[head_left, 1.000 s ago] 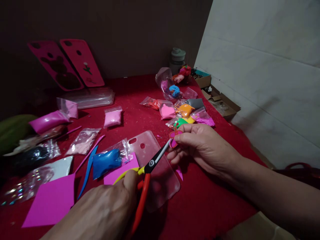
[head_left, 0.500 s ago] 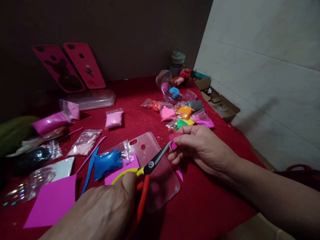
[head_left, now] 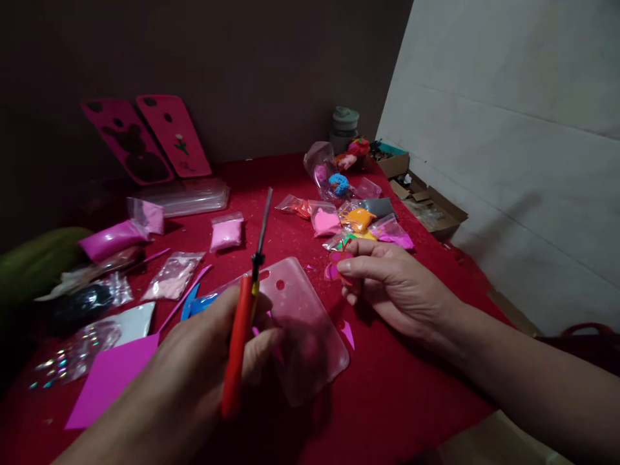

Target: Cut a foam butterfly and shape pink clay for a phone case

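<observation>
My left hand (head_left: 213,349) is closed round a pair of scissors (head_left: 235,355) with red and yellow handles. Its blades stand upright, seen edge-on, pointing away from me. A small pink-and-red cutout (head_left: 334,266), perhaps a butterfly or flower shape, is pinched between the thumb and fingers of my right hand (head_left: 394,284). Under and between both hands lies a clear phone case (head_left: 310,323), partly covered by the left hand. A pink paper scrap (head_left: 347,336) rests at the case's right edge. A packet of blue clay (head_left: 203,302) is mostly hidden behind the left hand.
Two decorated pink phone cases (head_left: 174,135) lean on the back wall. Several clay packets (head_left: 358,219) lie at the right, others at the left by a pink sheet (head_left: 113,381). A jar (head_left: 345,129) and cardboard boxes (head_left: 431,206) stand at the far right.
The scissors have come away from the pink-and-red cutout and turned upright as my left hand rotated. My right hand keeps the cutout in almost the same place. The view has shifted slightly.
</observation>
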`<state>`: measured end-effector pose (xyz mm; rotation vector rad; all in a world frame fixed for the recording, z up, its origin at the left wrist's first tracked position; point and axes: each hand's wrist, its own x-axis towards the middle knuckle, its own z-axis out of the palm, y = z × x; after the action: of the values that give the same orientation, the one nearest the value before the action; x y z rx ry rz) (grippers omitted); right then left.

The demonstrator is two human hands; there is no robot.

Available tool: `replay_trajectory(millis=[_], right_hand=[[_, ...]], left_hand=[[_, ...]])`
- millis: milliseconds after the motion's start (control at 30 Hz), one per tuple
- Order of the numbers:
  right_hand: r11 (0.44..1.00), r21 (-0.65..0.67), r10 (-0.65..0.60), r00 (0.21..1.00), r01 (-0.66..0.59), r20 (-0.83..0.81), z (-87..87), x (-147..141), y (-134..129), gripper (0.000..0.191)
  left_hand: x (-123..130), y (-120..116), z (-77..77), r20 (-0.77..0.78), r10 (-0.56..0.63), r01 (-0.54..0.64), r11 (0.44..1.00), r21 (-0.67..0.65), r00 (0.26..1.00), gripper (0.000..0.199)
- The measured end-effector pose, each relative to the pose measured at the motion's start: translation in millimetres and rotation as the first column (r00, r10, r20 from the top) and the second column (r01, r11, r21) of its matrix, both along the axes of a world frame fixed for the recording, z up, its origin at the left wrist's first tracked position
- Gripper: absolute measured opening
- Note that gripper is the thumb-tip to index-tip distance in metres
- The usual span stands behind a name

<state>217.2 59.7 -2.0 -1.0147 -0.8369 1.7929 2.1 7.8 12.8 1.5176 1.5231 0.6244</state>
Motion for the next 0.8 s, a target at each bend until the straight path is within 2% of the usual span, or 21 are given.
replay_trajectory(millis=[67,100,200,267,367,533,633,800], right_hand=[[0.998,-0.04,0.044,0.999,-0.045,-0.022,0.3,-4.1,-6.2,0.022],[0.996,-0.052,0.064,0.998,-0.066,-0.026,-0.2,-6.5,-9.8,0.024],[0.988,-0.072,0.138,0.99,-0.14,-0.029,-2.8,-13.7,-20.2,0.025],[0.975,-0.107,0.192,0.981,-0.195,-0.037,-4.5,-17.7,-25.4,0.024],[0.946,-0.176,0.272,0.962,-0.272,-0.029,-5.4,-21.3,-30.1,0.023],[0.929,-0.166,0.336,0.942,-0.332,-0.005,-5.2,-21.5,-32.7,0.021],[0.925,-0.13,0.357,0.934,-0.356,-0.011,-4.2,-20.9,-31.4,0.019],[0.94,-0.003,0.338,0.935,-0.34,0.108,-2.6,-19.8,-25.5,0.007]], left_hand=[[9.9,1.8,7.7,0.077,-0.027,0.03,0.999,-0.04,0.997,0.021],[13.4,1.7,10.6,0.169,-0.032,0.041,0.998,-0.053,0.985,0.022],[18.4,0.0,13.3,0.397,0.048,-0.009,0.995,-0.1,0.916,0.019],[18.6,-0.9,11.5,0.481,0.1,-0.055,0.993,-0.107,0.871,0.02],[18.0,-1.5,9.4,0.552,0.091,-0.032,0.993,-0.117,0.829,0.022],[19.6,-2.3,14.2,0.537,0.076,0.004,0.989,-0.145,0.84,0.027],[20.0,-2.0,16.2,0.533,0.051,0.029,0.99,-0.14,0.845,0.021],[20.0,0.3,17.5,0.398,0.058,0.021,0.982,-0.19,0.916,0.017]])
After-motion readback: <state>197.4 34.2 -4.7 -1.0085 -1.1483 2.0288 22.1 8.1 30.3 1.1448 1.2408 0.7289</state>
